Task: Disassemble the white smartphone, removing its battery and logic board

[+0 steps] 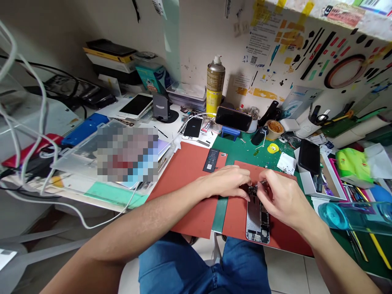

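An opened phone body [257,222] lies on a red mat [190,192] at the desk's near edge, its circuit boards showing. My left hand [228,181] rests at the phone's top end, fingers closed and pinching a small dark part [252,190]. My right hand [283,200] meets it from the right, fingers curled round a thin metal tool [262,183] whose tip touches the same part. A loose black battery [211,160] lies on the mat just behind my left hand.
A green cutting mat [245,153] lies under the red mats. Behind stand a spray can [215,85], a propped phone [234,119], a tape roll [275,128] and a white phone [136,105]. A white box [318,175] and a teal bottle [352,214] sit at the right. Cables hang at the left.
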{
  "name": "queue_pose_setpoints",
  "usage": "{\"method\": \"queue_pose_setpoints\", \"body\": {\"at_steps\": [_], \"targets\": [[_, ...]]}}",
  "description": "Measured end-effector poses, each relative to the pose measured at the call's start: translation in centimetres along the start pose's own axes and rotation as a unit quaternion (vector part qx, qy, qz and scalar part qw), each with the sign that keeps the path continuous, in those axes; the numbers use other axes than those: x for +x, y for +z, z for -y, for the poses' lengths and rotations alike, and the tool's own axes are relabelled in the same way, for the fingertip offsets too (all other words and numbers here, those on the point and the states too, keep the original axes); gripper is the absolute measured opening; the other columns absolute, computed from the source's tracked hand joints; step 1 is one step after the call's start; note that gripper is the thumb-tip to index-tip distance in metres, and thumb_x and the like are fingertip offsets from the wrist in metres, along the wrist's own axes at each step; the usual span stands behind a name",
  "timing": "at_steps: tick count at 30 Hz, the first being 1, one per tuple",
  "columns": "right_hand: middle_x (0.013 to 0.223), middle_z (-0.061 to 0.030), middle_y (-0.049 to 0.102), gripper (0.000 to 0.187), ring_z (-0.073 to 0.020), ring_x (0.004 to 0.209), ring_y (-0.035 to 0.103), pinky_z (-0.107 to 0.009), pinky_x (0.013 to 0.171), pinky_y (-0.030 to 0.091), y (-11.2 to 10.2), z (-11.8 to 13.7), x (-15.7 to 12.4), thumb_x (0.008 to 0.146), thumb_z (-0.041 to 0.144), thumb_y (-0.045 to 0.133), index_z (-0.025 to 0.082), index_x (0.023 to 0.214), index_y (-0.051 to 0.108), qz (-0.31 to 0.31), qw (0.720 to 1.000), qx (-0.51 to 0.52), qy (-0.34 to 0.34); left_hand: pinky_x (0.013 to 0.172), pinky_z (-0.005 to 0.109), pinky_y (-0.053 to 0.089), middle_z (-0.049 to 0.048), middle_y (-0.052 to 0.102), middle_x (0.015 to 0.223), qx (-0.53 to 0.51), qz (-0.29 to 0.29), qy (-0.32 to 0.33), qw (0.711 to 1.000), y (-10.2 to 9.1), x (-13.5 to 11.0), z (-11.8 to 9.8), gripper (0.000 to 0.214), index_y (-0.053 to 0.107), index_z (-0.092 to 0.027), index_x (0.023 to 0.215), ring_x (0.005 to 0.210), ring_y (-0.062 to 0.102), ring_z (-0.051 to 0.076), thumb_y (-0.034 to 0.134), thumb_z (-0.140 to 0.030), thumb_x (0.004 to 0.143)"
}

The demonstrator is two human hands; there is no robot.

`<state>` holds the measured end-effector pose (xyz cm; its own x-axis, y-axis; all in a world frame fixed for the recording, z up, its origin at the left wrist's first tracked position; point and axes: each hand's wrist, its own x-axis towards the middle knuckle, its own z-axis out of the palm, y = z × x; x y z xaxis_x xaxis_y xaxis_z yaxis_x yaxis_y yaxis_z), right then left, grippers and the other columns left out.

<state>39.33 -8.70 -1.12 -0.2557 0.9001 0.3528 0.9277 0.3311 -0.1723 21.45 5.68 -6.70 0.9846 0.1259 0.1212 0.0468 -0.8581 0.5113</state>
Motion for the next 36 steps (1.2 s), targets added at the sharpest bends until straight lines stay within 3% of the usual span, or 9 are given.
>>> {"method": "queue_pose_setpoints", "body": {"at_steps": [11, 22, 36], "targets": [[0.074, 0.0015, 0.062, 0.013, -0.0173, 0.059, 0.059, -0.031, 0.057, 0.035, 0.23, -0.03, 0.09, 0.111, 0.028, 0.052, 0.024, 0.099, 0.050, -0.017, 0.999, -0.030, 0.015, 0.085, 0.034, 0.049, 0.0037, 0.073, 0.099, 0.010, -0.005, 0.002, 1.000, 0.28, 0.02, 0.29, 0.031, 0.078, -0.021, 0.105, 0.095, 0.072, 0.024, 0.080, -0.050, 0.098], [0.076, 0.0016, 0.067, 0.005, -0.0159, 0.058, 0.061, -0.031, 0.055, 0.036, 0.32, -0.14, -0.16, 0.109, 0.026, 0.053, 0.024, 0.104, 0.053, -0.003, 0.999, 0.013, 0.048, 0.078, 0.033, 0.047, 0.0028, 0.072, 0.098, 0.001, -0.016, 0.011, 1.000, 0.21, 0.04, 0.36, 0.031, 0.079, -0.021, 0.110, 0.091, 0.071, 0.023, 0.080, -0.050, 0.098], [0.076, 0.0007, 0.071, 0.006, -0.0163, 0.057, 0.066, -0.030, 0.054, 0.040, 0.43, 0.09, -0.52, 0.109, 0.029, 0.054, 0.023, 0.107, 0.055, -0.012, 0.997, 0.029, 0.075, 0.081, 0.032, 0.047, 0.0028, 0.072, 0.098, -0.007, -0.018, 0.013, 1.000, 0.25, 0.01, 0.48, 0.031, 0.079, -0.021, 0.106, 0.094, 0.070, 0.022, 0.083, -0.050, 0.095]]}}
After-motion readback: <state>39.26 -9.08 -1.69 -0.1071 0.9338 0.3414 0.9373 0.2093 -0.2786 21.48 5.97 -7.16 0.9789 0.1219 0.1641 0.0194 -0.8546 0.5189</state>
